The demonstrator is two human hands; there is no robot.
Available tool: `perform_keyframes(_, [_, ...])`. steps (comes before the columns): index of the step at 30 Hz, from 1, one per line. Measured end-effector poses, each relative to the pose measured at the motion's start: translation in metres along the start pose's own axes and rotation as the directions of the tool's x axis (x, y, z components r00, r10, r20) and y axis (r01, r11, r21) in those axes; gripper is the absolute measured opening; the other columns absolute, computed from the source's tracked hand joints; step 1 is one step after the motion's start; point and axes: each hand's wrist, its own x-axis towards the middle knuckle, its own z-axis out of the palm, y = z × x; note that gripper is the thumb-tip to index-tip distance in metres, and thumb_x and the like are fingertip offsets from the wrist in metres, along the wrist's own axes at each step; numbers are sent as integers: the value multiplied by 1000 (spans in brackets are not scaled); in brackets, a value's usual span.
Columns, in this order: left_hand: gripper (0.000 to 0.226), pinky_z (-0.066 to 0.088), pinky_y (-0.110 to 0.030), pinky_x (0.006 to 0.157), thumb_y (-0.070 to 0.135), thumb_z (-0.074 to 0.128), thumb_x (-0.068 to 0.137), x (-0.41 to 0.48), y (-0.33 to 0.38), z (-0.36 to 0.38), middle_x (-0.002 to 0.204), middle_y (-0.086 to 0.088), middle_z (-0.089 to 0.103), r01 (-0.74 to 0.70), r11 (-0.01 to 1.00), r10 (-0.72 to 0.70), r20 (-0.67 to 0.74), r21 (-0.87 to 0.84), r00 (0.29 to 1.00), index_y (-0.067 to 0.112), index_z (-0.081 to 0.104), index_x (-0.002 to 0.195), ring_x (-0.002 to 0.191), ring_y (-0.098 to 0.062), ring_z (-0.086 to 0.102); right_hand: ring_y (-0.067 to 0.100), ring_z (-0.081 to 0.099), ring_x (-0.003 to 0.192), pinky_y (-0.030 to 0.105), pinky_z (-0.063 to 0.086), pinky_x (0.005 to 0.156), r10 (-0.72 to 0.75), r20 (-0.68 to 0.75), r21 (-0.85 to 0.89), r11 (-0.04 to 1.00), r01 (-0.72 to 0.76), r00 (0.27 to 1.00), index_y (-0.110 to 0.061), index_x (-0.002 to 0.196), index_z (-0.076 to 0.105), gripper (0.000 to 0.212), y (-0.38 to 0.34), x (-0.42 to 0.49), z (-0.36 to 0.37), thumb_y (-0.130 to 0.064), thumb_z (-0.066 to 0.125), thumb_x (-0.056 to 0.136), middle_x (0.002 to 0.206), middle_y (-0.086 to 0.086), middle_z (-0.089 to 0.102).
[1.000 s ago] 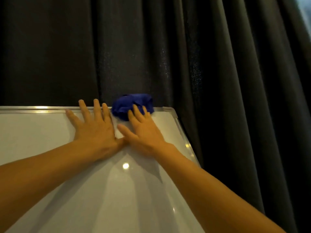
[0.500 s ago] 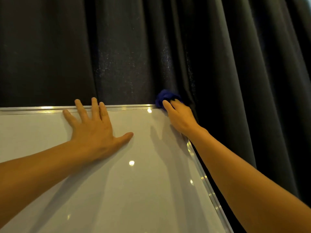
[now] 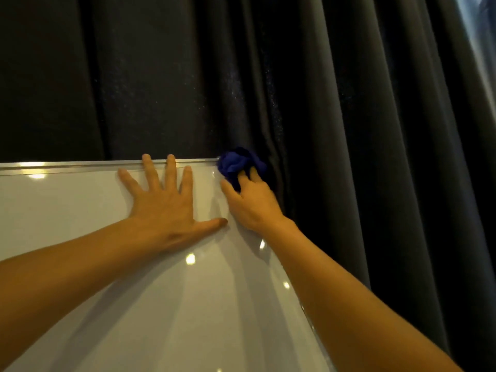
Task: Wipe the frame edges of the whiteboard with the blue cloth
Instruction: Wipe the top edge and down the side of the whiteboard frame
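A white glossy whiteboard (image 3: 80,264) with a thin metal frame (image 3: 80,165) fills the lower left. My left hand (image 3: 163,202) lies flat on the board with fingers spread, its fingertips reaching the top frame edge. My right hand (image 3: 252,202) presses a bunched blue cloth (image 3: 236,162) onto the board's top right corner. The cloth covers the corner of the frame. My right forearm hides much of the right frame edge.
A dark pleated curtain (image 3: 349,130) hangs right behind the board and to its right. A strip of bright window (image 3: 483,36) shows at the top right corner. Ceiling lights reflect on the board surface.
My right hand carried the cloth from the top edge near my left hand to the top right corner and stays there. My left hand stayed flat on the board.
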Motion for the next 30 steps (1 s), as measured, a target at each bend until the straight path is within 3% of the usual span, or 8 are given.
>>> perform_keyframes(6, [135, -10, -76, 106, 102, -10, 44, -8, 5, 12, 162, -10, -20, -195, 981, 195, -9, 10, 981, 21, -17, 152, 143, -47, -23, 33, 5, 148, 47, 2, 122, 56, -11, -157, 986, -57, 998, -24, 152, 23, 85, 14, -139, 4, -75, 27, 84, 158, 2, 20])
perform_keyframes(10, [129, -12, -75, 106, 99, -10, 50, -14, 6, 12, 163, -8, -17, -288, 958, 287, -45, -6, 957, 22, -14, 153, 144, -46, -20, 34, 42, 121, 51, 39, 104, 132, -24, -186, 973, -134, 991, -19, 123, 52, 65, 8, -145, -20, -71, 35, 85, 130, 7, 44])
perform_keyframes(14, [122, -9, -75, 107, 96, -14, 53, -20, 14, 6, 164, -9, -12, -291, 957, 288, -106, -11, 952, 25, -13, 152, 145, -46, -18, 33, 51, 105, 47, 50, 86, 164, -138, -55, 984, -172, 977, -20, 114, 40, 40, -9, -77, -29, -52, 48, 92, 120, 5, 40])
perform_keyframes(16, [120, -7, -75, 107, 95, -12, 57, -23, 16, 4, 164, -10, -10, -292, 956, 288, -123, -21, 950, 24, -11, 153, 146, -46, -15, 36, 41, 123, 48, 42, 99, 180, -132, -54, 981, -188, 975, -26, 129, 35, 47, -8, -67, -14, -53, 47, 93, 137, 6, 33])
perform_keyframes(19, [118, -5, -73, 109, 94, -5, 60, -28, 11, 5, 164, -11, -8, -275, 961, 272, -103, -19, 957, 23, -8, 154, 146, -46, -14, 36, 0, 148, 54, 1, 120, 240, -64, -222, 943, -248, 969, -30, 153, 13, 76, -4, -82, 13, -71, 24, 89, 164, 1, 9])
perform_keyframes(24, [116, -4, -71, 111, 93, -2, 61, -36, -1, 11, 163, -12, -16, -296, 955, 294, -102, -11, 950, 23, -13, 153, 146, -47, -16, 18, -42, 137, 44, -36, 102, 95, 40, -230, 970, -83, 995, -58, 138, -26, 72, 22, -141, 27, -87, 5, 79, 147, -35, -35])
perform_keyframes(26, [114, -4, -72, 111, 93, 0, 63, -36, -1, 11, 162, -13, -18, -314, 949, 312, -103, -9, 945, 23, -15, 152, 145, -47, -17, 17, -42, 136, 44, -37, 100, 119, 61, -261, 960, -99, 991, -60, 135, -28, 71, 25, -143, 22, -87, 6, 79, 141, -38, -40])
perform_keyframes(30, [109, -5, -73, 109, 91, 5, 69, -44, 15, 15, 162, -12, -19, -393, 919, 393, -64, 23, 917, 22, -18, 152, 144, -48, -20, 21, -22, 147, 50, -11, 119, 234, 70, -199, 956, -216, 970, -33, 152, -15, 81, 10, -100, 14, -71, 23, 91, 160, -14, -21])
